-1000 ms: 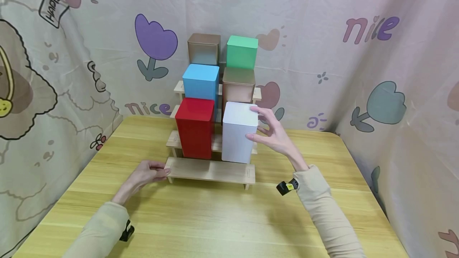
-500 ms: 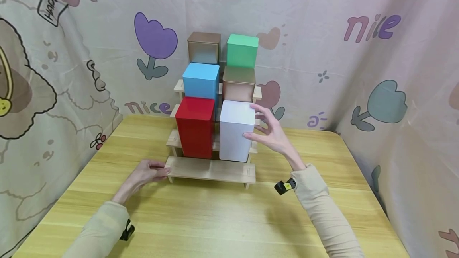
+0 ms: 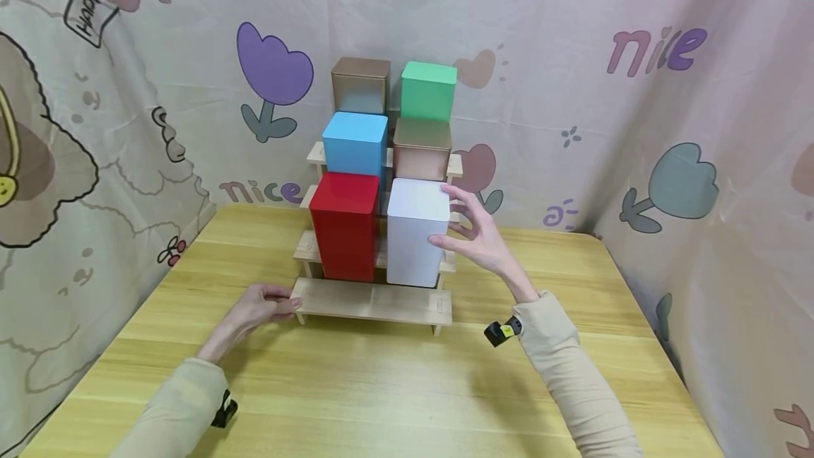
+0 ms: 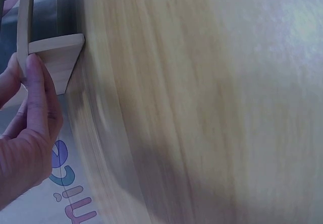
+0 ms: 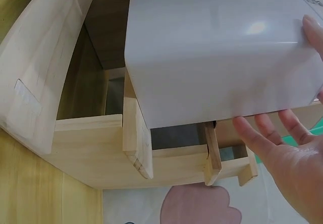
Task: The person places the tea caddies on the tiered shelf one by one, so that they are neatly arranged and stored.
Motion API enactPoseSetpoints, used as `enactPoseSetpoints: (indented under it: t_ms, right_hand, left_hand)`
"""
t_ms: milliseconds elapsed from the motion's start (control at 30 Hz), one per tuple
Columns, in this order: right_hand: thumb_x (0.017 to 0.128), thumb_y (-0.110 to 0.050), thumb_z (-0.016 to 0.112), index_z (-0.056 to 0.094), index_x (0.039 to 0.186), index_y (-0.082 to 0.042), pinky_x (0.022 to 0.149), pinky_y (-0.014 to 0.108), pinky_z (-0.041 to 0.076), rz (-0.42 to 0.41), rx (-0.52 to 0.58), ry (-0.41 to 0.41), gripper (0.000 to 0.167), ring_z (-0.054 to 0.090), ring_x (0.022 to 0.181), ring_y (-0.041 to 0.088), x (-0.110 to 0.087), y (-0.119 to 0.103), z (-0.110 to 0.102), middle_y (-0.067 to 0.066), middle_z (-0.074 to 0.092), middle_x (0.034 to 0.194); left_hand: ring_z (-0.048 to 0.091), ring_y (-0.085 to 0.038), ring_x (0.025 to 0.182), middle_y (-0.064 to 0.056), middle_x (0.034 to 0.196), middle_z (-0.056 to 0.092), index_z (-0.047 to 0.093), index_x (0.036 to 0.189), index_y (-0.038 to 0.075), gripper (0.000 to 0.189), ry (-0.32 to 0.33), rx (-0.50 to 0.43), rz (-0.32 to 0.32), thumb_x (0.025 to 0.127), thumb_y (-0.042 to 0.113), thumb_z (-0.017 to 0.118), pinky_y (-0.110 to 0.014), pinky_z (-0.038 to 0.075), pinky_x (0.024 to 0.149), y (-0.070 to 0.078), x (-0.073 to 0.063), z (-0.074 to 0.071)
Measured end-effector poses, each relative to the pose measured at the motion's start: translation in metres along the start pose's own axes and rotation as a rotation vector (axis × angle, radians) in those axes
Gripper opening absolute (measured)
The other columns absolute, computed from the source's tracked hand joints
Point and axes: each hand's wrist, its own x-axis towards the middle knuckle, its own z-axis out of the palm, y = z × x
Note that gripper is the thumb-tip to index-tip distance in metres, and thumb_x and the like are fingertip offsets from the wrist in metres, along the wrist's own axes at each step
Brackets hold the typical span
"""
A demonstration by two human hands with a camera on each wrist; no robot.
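A tall white box (image 3: 412, 249) with rounded edges stands upright on the second step from the front of a tiered wooden stand (image 3: 369, 301). My right hand (image 3: 482, 237) holds it by its right side, the thumb on the front and the other fingers along the side. In the right wrist view, several fingers of that hand (image 5: 290, 151) touch the side of the white box (image 5: 202, 67). To its left stands a red box (image 3: 345, 239). My left hand (image 3: 257, 308) pinches the left end of the lowest step; the left wrist view shows this grip close up.
Behind are a blue box (image 3: 355, 143), a green box (image 3: 428, 94) and two brown boxes, one at back left (image 3: 360, 90), one behind the white box (image 3: 422, 150). The stand rests on a wooden table (image 3: 381, 387). A printed curtain (image 3: 534, 104) hangs around it.
The white box has shifted slightly left toward the red box and back onto the step, with my right hand following it. My left hand has stayed on the stand.
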Motion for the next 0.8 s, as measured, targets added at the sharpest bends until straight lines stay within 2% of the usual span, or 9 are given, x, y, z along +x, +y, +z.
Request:
enactPoseSetpoints:
  t_ms: [400,500,600,700,800]
  right_hand:
    - [0.082,0.0,0.08,0.039,0.153,-0.022,0.113,0.048,0.051,-0.013,-0.002,0.007,0.084,0.048,0.125,0.023,-0.003,0.0,-0.001,0.001,0.044,0.143]
    - [0.082,0.002,0.079,0.037,0.154,-0.021,0.112,0.047,0.051,-0.03,0.008,0.008,0.086,0.049,0.127,0.023,-0.004,0.001,-0.001,0.004,0.044,0.142]
    - [0.082,0.003,0.078,0.032,0.155,-0.016,0.114,0.051,0.049,-0.062,0.005,0.014,0.088,0.047,0.132,0.029,-0.007,0.004,-0.004,0.01,0.042,0.146]
    - [0.084,0.001,0.076,0.029,0.157,-0.012,0.117,0.06,0.043,-0.064,-0.066,0.054,0.088,0.042,0.138,0.037,-0.016,0.013,-0.015,0.018,0.037,0.153]
    - [0.089,-0.012,0.074,0.027,0.158,-0.014,0.119,0.068,0.033,0.021,-0.247,0.126,0.083,0.034,0.143,0.041,-0.031,0.029,-0.035,0.02,0.03,0.158]
  left_hand:
    - [0.069,-0.008,0.082,-0.003,0.092,0.067,0.051,0.124,-0.024,0.04,-0.006,0.004,0.001,0.096,0.001,0.064,-0.024,0.065,0.084,0.001,0.001,0.001]
    - [0.069,-0.007,0.082,-0.003,0.093,0.067,0.048,0.126,-0.025,0.043,-0.006,0.01,0.0,0.096,0.002,0.064,-0.024,0.065,0.084,0.001,0.002,0.001]
    - [0.069,-0.007,0.082,-0.004,0.095,0.068,0.045,0.129,-0.026,0.048,-0.007,0.022,-0.001,0.096,0.003,0.065,-0.025,0.065,0.083,0.001,0.002,0.0]
    - [0.071,-0.01,0.086,-0.01,0.099,0.071,0.043,0.132,-0.025,0.053,-0.024,0.075,0.009,0.096,0.007,0.065,-0.029,0.065,0.086,0.003,0.002,-0.004]
    - [0.071,-0.025,0.102,-0.026,0.116,0.068,0.041,0.14,-0.019,0.062,0.001,0.191,0.052,0.097,0.017,0.067,-0.039,0.062,0.098,0.009,0.005,-0.013]
